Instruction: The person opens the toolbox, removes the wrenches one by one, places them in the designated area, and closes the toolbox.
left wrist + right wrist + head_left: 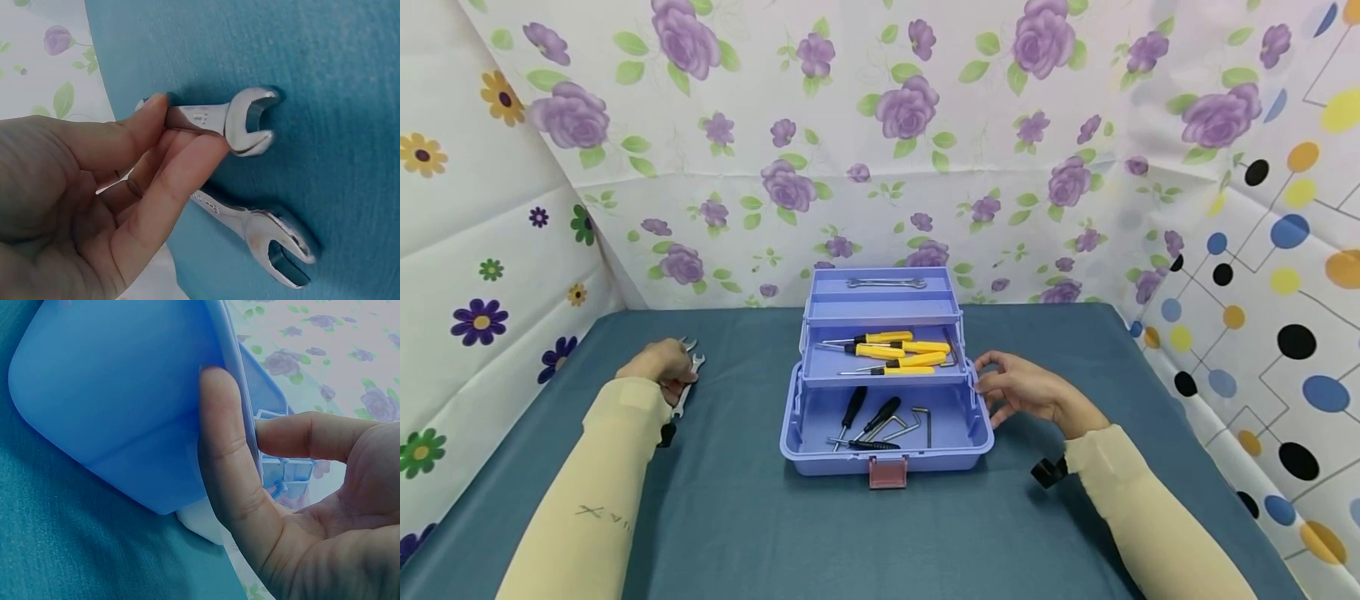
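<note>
My left hand (662,371) is low over the left part of the table and pinches a silver open-end wrench (209,119) between thumb and fingers. Just beside it, a second open-end wrench (269,237) lies on the cloth, partly covered by the fingers in the left wrist view. A blue-purple toolbox (838,467) stands opened in the middle, its stepped trays raised. At its right side, my right hand (1026,387) grips the rim, with fingers along the outer wall (125,394) and the thumb on the other side.
Another wrench (887,283) lies in the top tray. Yellow-handled screwdrivers (917,360) fill the middle tray. Black-handled screwdrivers (855,404) and hex keys (928,427) lie in the bottom. A pink latch (887,473) hangs in front. Patterned curtains (865,192) border the blue-green tablecloth (745,533).
</note>
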Available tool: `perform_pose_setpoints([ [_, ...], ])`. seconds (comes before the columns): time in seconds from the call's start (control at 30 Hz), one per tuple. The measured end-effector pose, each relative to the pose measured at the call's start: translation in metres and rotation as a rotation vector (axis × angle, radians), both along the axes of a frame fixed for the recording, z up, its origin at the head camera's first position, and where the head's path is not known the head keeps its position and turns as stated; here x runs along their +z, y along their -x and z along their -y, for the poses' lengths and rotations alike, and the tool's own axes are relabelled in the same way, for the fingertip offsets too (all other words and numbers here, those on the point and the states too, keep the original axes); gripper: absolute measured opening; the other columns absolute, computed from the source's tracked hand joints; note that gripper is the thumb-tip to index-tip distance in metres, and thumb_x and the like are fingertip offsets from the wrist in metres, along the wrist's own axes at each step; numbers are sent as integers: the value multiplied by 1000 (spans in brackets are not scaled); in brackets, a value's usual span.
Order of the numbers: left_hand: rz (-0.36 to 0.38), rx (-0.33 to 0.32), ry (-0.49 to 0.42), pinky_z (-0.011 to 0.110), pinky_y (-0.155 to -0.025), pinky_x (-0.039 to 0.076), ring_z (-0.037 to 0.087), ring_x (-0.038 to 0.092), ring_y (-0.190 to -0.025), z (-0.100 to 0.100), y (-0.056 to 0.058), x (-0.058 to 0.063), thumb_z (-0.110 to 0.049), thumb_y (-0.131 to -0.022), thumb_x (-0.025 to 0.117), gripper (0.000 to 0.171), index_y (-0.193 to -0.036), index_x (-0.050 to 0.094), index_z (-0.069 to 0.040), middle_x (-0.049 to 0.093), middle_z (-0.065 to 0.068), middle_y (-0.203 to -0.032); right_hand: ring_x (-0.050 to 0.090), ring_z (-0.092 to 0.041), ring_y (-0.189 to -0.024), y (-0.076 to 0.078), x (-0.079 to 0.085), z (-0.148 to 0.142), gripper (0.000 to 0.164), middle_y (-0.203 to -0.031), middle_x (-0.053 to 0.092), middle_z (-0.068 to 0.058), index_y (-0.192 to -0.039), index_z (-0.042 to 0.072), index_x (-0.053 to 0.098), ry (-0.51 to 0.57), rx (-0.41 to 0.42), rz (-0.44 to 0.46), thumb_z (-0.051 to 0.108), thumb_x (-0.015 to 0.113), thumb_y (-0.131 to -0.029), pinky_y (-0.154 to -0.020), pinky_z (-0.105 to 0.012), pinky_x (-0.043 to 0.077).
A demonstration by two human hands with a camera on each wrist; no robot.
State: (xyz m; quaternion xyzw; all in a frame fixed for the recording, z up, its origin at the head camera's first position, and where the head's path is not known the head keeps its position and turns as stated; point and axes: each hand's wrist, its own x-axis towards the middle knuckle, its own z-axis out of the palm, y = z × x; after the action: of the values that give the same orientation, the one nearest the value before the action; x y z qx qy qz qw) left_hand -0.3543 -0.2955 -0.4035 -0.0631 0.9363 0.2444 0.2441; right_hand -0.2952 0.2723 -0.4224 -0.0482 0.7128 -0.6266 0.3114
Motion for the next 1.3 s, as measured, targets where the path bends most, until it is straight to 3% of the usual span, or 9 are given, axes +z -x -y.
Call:
perform_pose_setpoints([
  [0.17,4,9,-3,34,-58,59,22,63,-62,1,1,0,-4,-104,59,11,-95,59,3,60,15,-74,67,-21,-72,0,0,0,47,-97,66,-15,-136,0,33,0,0,0,10,62,-100,-68,-43,64],
  [0.4,-1,80,-41,36,-60,62,23,63,-62,0,-3,-1,-2,-102,61,12,-92,61,4,57,16,-74,67,-21,-73,1,0,-1,47,-97,66,-16,-137,0,32,-1,0,-3,10,61,-101,-68,-43,64],
  [0.7,-30,-5,21,31,-57,54,21,59,-64,-1,-7,0,-4,-104,60,10,-97,61,3,58,14,-77,67,-21,-72,0,-1,0,47,-96,66,-15,-136,0,33,1,-2,2,10,62,-101,-68,-43,64],
  [0.97,-82,3,-14,34,-63,58,24,60,-72,-1,-15,1,-4,-103,60,15,-112,60,7,58,18,-87,67,-21,-73,0,-1,0,47,-96,66,-15,-136,0,33,3,-1,1,10,62,-100,-68,-43,65],
  [1.3,-95,-16,-18,34,-63,56,22,59,-69,-4,-17,4,-4,-103,60,10,-94,60,2,56,14,-80,67,-22,-73,0,-1,0,47,-96,66,-15,-135,1,33,8,-2,-3,10,63,-100,-68,-43,64],
])
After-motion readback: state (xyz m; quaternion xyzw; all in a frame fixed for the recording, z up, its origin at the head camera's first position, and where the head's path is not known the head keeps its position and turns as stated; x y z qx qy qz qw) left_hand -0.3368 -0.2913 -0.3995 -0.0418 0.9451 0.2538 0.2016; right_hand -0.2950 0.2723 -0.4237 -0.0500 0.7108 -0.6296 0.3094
